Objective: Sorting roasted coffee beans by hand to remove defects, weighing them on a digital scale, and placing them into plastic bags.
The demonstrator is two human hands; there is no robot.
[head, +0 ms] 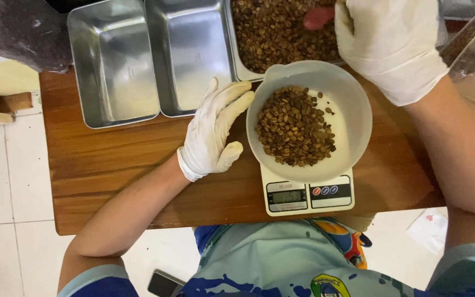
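A translucent white bowl (353,110) holding brown coffee beans (295,126) sits on a small white digital scale (309,195). My left hand (213,135), in a white glove, rests flat on the wooden table with its fingertips against the bowl's left rim; it holds nothing. My right hand (386,47), also gloved, is above the steel tray of beans (273,33) behind the bowl. It is closed around a red scoop (319,17), of which only a small part shows.
Two empty steel trays (114,60) (193,52) stand at the back left of the wooden table (111,159). A clear bag of beans (471,47) lies at the right edge. A dark phone (163,284) lies on the tiled floor below.
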